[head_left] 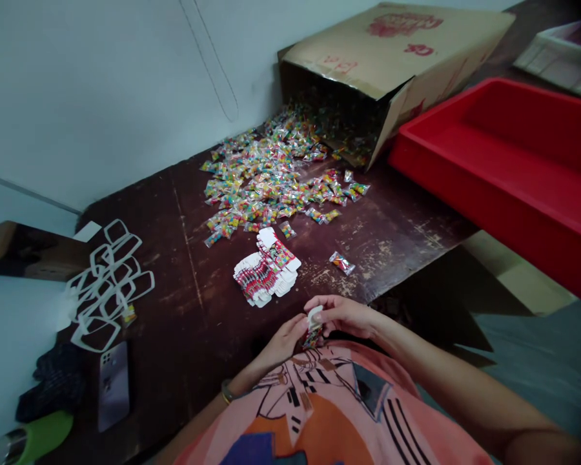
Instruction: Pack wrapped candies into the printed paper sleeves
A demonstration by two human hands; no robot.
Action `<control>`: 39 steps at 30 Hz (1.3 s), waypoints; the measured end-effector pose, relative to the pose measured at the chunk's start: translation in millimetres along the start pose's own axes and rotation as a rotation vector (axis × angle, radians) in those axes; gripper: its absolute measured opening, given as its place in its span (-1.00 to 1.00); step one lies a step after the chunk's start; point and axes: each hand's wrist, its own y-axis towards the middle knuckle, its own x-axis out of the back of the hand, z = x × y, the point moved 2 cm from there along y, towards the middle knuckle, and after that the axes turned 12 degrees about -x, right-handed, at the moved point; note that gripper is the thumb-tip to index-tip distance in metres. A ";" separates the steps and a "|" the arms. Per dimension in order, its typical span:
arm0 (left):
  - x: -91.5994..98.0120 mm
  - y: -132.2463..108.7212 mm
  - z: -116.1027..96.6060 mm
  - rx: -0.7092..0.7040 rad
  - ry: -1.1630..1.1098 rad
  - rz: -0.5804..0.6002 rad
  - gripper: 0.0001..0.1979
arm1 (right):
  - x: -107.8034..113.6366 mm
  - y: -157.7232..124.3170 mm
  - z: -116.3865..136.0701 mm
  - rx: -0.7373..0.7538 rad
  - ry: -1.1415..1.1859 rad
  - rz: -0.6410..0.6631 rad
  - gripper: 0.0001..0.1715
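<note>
Close to my body, at the table's front edge, both hands hold a small printed candy box (pixel 313 328) with a white flap. My left hand (pixel 286 339) grips it from the left, fingers closed on its side. From the right, my right hand (pixel 343 315) pinches its upper part near the flap. Just beyond lies a fanned stack of flat printed boxes (pixel 266 274), red and white. A single candy packet (pixel 342 263) rests to the right of that stack. Farther back spreads a large heap of clear packets with colourful candies (pixel 266 181).
A tipped cardboard carton (pixel 397 45) opens toward the heap. A red tray (pixel 494 174) juts in at right. On the left are white loop-shaped pieces (pixel 111 278), a phone (pixel 114 386), dark cloth (pixel 53 381), a green-ended bottle (pixel 43 436) and a brown box (pixel 29 252).
</note>
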 end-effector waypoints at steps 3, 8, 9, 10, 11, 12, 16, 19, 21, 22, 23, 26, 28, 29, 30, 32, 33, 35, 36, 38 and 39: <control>-2.3 1.3 -3.3 -0.011 0.083 0.008 -0.55 | -1.6 4.4 2.8 -0.054 -0.122 0.006 -0.55; 2.6 5.2 2.9 0.010 0.001 -0.018 -0.61 | -1.2 8.2 16.0 -0.063 -0.251 0.010 -0.57; 5.3 6.3 6.2 0.007 -0.043 -0.033 -0.59 | -0.3 8.8 18.7 -0.051 -0.244 0.010 -0.58; 8.1 7.4 9.8 0.005 -0.080 -0.049 -0.58 | 0.8 9.9 20.6 -0.047 -0.236 0.010 -0.60; 10.9 8.3 13.4 0.005 -0.103 -0.063 -0.57 | 1.8 11.7 21.3 -0.057 -0.234 0.008 -0.61; 13.4 9.0 16.7 0.007 -0.113 -0.075 -0.57 | 2.8 14.0 20.9 -0.070 -0.242 -0.002 -0.62; 19.0 10.0 22.6 0.014 -0.060 -0.124 -0.65 | 1.8 23.7 14.8 -0.053 -0.377 -0.062 -0.56; 18.8 10.6 18.6 0.021 -0.039 -0.170 -0.66 | -5.0 23.3 13.7 0.102 -0.551 -0.090 -0.71; 16.8 10.8 13.3 0.008 -0.059 -0.181 -0.65 | -8.7 20.7 14.2 0.223 -0.634 -0.138 -0.74; 15.3 10.5 10.6 0.007 -0.075 -0.177 -0.65 | -9.5 20.0 13.9 0.260 -0.648 -0.165 -0.65; 13.4 9.9 8.1 0.016 -0.096 -0.162 -0.65 | -9.5 20.3 13.0 0.275 -0.642 -0.189 -0.59; 8.6 5.6 3.2 0.061 -0.203 -0.087 -0.59 | -7.4 24.7 7.6 0.230 -0.598 -0.241 -0.57; 8.3 1.3 2.1 0.055 -0.267 -0.036 -0.53 | -7.7 26.1 5.0 0.277 -0.646 -0.293 -0.60; 9.7 -0.9 2.2 0.041 -0.276 -0.030 -0.50 | -9.0 25.2 4.3 0.341 -0.695 -0.325 -0.64; 11.9 -2.9 2.9 0.025 -0.261 -0.035 -0.48 | -11.1 23.2 3.7 0.416 -0.753 -0.349 -0.68; 17.1 -5.8 4.9 -0.011 -0.189 -0.048 -0.46 | -16.8 17.2 1.6 0.555 -0.858 -0.362 -0.73; 19.1 -6.5 5.8 -0.029 -0.153 -0.045 -0.45 | -19.5 14.0 0.0 0.599 -0.898 -0.355 -0.74; 21.3 -6.6 6.9 -0.063 -0.110 -0.012 -0.43 | -22.9 9.5 -3.9 0.635 -0.944 -0.340 -0.72; 21.6 -6.3 7.1 -0.073 -0.108 0.003 -0.41 | -23.2 8.4 -6.0 0.637 -0.938 -0.352 -0.72; 22.2 -5.6 7.2 -0.067 -0.134 -0.001 -0.40 | -21.1 9.2 -10.7 0.628 -0.861 -0.439 -0.70; 22.6 -5.6 7.3 -0.058 -0.156 -0.015 -0.39 | -19.6 10.6 -13.7 0.628 -0.809 -0.494 -0.70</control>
